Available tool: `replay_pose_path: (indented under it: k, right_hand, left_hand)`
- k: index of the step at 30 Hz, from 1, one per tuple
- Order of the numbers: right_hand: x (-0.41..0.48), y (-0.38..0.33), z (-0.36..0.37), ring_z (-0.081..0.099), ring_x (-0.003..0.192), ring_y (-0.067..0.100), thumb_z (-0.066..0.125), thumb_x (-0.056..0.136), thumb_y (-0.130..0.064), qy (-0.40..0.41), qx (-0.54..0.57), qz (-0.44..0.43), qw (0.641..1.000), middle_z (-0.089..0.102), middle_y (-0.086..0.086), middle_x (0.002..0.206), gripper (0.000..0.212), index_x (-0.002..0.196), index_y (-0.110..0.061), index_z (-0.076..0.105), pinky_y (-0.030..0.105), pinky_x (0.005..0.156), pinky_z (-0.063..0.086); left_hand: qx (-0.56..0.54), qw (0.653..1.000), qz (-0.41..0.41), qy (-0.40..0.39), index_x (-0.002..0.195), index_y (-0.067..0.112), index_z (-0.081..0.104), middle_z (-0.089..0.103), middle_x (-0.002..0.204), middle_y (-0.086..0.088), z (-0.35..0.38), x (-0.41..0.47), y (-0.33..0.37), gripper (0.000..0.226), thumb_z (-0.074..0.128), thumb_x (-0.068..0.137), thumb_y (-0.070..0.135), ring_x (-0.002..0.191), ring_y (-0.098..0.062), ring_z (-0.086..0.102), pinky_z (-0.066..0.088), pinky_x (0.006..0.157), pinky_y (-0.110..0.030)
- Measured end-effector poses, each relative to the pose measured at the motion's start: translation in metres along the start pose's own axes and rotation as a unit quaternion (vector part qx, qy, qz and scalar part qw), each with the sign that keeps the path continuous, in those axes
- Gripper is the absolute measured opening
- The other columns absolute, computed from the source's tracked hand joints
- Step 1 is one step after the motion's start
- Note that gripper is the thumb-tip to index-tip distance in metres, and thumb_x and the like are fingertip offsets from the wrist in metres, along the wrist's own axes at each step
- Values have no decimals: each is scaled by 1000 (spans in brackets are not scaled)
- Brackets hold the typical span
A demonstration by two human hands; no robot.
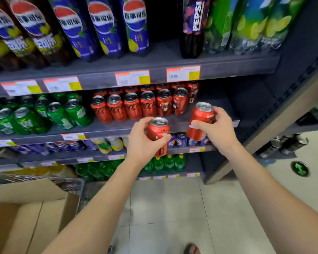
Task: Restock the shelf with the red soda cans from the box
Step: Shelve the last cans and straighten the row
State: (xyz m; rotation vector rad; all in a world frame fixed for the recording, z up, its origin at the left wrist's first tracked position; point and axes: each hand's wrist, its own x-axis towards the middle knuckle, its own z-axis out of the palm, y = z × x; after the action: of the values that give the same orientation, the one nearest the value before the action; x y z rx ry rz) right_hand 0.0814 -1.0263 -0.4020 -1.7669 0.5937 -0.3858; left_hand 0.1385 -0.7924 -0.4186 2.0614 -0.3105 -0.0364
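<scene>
My left hand (144, 142) grips a red soda can (159, 130) upright, just in front of the can shelf's front edge (106, 131). My right hand (216, 128) holds a second red soda can (200, 116), tilted slightly, at the shelf's right part beside a bare stretch of board (217, 102). Several red cans (141, 105) stand in rows on that shelf, right of the green cans (44, 112). The open cardboard box (31, 217) sits at the lower left; its inside is out of view.
Large cola and lime bottles (103, 28) fill the shelf above. Lower shelves hold blue cans (180, 139) and green bottles (163, 163). A dark upright post (292, 99) bounds the rack on the right. Tiled floor (173, 208) lies below, with a sandalled foot (191, 249).
</scene>
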Motion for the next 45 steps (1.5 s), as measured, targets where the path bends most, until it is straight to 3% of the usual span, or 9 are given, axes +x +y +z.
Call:
replay_pose_path:
  k: [6,11,23,27,31,34,41,43,45]
  right_hand:
    - [68,34,-4,73,95,12,93,65,-25,3,39,-54,998,74,-4,106,59,116,-25,63,39,84,60]
    - [113,62,2,71,96,6,93,67,-21,0,41,-138,990,73,-6,107,57,115,-24,62,29,84,58]
    - [186,105,25,73,86,3,92,69,-21,-38,11,-264,964,76,-5,100,55,118,-15,69,23,78,58]
    - [194,111,31,71,94,4,94,66,-32,-25,0,-295,955,73,-7,107,70,126,-17,63,29,87,58]
    - [191,121,31,66,106,8,91,58,-56,14,-36,-297,954,68,-9,117,92,136,-21,54,37,97,55]
    - [188,122,31,58,118,12,82,59,-71,69,-61,-308,947,59,-3,132,109,146,-21,40,35,100,49]
    - [186,108,30,52,128,20,56,52,-99,70,-13,-223,972,54,-1,137,127,148,-18,36,45,108,45]
    - [177,107,26,52,127,21,56,57,-97,103,1,-239,966,55,-1,132,119,145,-18,40,44,107,45]
    - [163,105,21,55,121,19,60,70,-84,128,10,-279,952,59,-3,121,88,131,-22,51,42,102,48]
  left_hand:
    - [-29,999,23,29,124,38,60,66,119,12,62,33,-18,69,90,64,51,104,-5,66,58,92,-34]
    - [-64,996,53,43,121,33,63,72,109,13,102,49,-35,59,93,70,37,93,2,68,56,83,-17]
    - [-137,976,146,85,108,27,67,74,88,11,141,52,-68,49,94,68,40,75,4,70,54,64,-14]
    - [-158,969,174,79,109,25,65,73,88,11,148,58,-73,50,93,70,35,74,5,70,51,59,-9]
    - [-136,972,175,79,105,31,65,75,104,7,153,66,-70,52,94,65,44,82,-1,73,59,72,-24]
    - [-136,971,178,78,106,31,66,75,94,7,153,75,-60,52,94,65,45,81,-2,72,56,72,-26]
    - [-188,965,175,55,108,24,67,73,90,11,155,86,-49,51,94,67,38,82,-2,73,56,67,-18]
    - [-181,965,182,56,105,25,67,72,83,15,157,85,-49,50,95,66,38,80,-3,73,55,65,-19]
    - [-177,966,183,50,105,26,67,72,82,16,158,85,-48,49,95,67,38,81,-3,73,56,64,-19]
